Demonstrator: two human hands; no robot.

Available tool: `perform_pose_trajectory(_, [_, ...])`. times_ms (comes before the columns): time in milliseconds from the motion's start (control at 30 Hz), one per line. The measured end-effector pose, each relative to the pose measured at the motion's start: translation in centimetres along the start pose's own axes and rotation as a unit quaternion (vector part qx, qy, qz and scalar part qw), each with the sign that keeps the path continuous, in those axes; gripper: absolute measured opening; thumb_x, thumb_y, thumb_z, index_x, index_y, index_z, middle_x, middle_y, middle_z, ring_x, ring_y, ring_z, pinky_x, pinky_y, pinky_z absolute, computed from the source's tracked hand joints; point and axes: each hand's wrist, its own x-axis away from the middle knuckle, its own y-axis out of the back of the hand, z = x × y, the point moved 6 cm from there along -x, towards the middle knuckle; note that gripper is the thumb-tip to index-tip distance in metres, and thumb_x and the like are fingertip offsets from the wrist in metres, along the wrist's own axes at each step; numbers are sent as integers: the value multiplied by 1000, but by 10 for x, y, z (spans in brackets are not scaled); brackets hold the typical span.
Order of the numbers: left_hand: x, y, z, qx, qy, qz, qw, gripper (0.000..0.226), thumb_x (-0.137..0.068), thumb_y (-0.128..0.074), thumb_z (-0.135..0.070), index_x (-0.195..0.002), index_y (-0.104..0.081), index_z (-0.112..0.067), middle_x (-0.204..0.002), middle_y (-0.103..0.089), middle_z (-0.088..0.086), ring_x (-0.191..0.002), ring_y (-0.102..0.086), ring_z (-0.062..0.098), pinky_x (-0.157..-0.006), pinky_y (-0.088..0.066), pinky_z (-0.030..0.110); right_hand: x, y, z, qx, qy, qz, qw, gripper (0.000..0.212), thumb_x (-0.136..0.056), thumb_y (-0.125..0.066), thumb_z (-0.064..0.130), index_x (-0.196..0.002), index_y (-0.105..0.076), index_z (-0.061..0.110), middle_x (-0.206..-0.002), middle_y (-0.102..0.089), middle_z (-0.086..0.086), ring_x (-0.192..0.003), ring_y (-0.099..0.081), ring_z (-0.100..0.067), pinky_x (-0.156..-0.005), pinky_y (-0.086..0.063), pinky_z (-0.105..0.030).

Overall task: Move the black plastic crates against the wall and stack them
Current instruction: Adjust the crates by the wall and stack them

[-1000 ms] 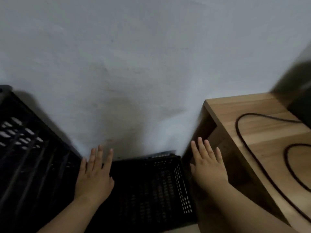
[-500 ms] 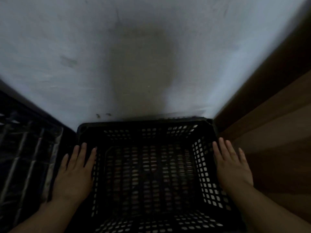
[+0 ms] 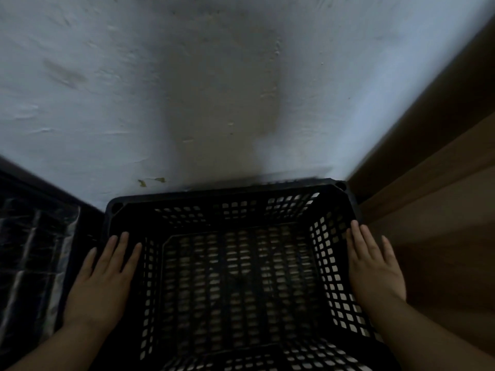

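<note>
A black perforated plastic crate (image 3: 230, 199) stands open side up with its far rim against the grey-white wall (image 3: 187, 89). My left hand (image 3: 103, 279) lies flat on the crate's left rim, fingers stretched forward. My right hand (image 3: 375, 266) lies flat along the right rim, fingers also extended. Neither hand is curled around the plastic. The crate is empty, and light shows through the holes in its bottom. A second black crate (image 3: 29, 250) stands at the left, its side close beside the first.
A wooden cabinet (image 3: 442, 210) fills the right side, its panel close to the crate's right wall. The wall carries scuffs and a dark shadow in the middle. The scene is dim.
The view has tipped down and closer over the crate. Both hands have come from the air down onto the crate's left and right rims, and have barely shifted in the last half second.
</note>
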Motion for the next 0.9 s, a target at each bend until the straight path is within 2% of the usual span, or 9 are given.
perform_pose_trajectory(100, [-2,0,-6,12,-25,-18,999,102,-28,-84,4,-125,-55,2,-139,-42,24,-128,-33,33,-116,8,35,3,3,1,41,-5,27,999,60,-74,-44,16,-131,-39,-1,-158,10,-4,-145,12,-17,-115,9,-40])
perform_pose_trajectory(167, [-1,5,-10,16,-32,-20,999,102,-27,-83,8,-124,-55,2,-138,-41,23,-128,-33,32,-116,8,34,6,5,0,131,-16,71,989,72,-74,-56,19,-138,-26,3,-155,14,-9,-139,30,-18,-111,18,-41])
perform_pose_trajectory(267, [6,16,-11,17,-31,-26,999,99,-30,-81,8,-125,-54,3,-137,-45,27,-128,-33,34,-115,8,34,17,21,-5,173,-45,112,978,61,-84,-23,16,-144,-14,5,-153,12,-14,-126,48,-19,-102,30,-41])
perform_pose_trajectory(367, [21,37,-18,9,-44,-28,999,97,-29,-80,8,-123,-56,4,-134,-48,29,-126,-34,34,-115,7,34,40,36,-10,218,-53,202,953,54,-85,2,20,-129,33,15,-134,48,-6,-88,69,-25,-80,41,-43])
perform_pose_trajectory(533, [64,61,-19,-33,-47,22,998,94,-37,-82,2,-127,-54,-2,-142,-37,24,-132,-33,30,-116,11,35,84,81,-10,225,-86,278,930,58,-95,-14,21,-128,32,10,-134,45,-10,-104,57,-27,-78,39,-44])
perform_pose_trajectory(600, [87,80,-26,-39,-41,53,997,95,-51,-79,-3,-137,-41,-6,-149,-19,21,-139,-22,26,-114,19,37,104,97,-9,233,-92,288,924,58,-96,-16,23,-127,31,12,-133,45,-13,-105,57,-29,-77,39,-44])
perform_pose_trajectory(667, [108,107,-31,-72,-23,13,997,91,-81,-58,-11,-145,6,-13,-149,19,18,-141,12,23,-97,38,39,124,114,-10,248,-84,289,921,59,-96,-18,26,-128,29,10,-132,45,-15,-125,46,-30,-79,37,-44])
perform_pose_trajectory(733, [133,124,-37,-113,-21,47,992,77,-93,-32,-14,-131,35,-15,-138,43,16,-130,34,22,-79,47,38,146,132,-9,255,-75,291,919,59,-96,-17,26,-127,29,7,-132,44,-14,-136,33,-27,-79,37,-42])
perform_pose_trajectory(900, [196,162,-40,-127,-15,86,988,73,-94,-25,-12,-126,40,-12,-131,49,17,-127,37,22,-77,48,37,200,181,-8,263,-81,291,916,58,-97,-17,26,-126,30,6,-131,45,-14,-137,34,-27,-73,41,-41])
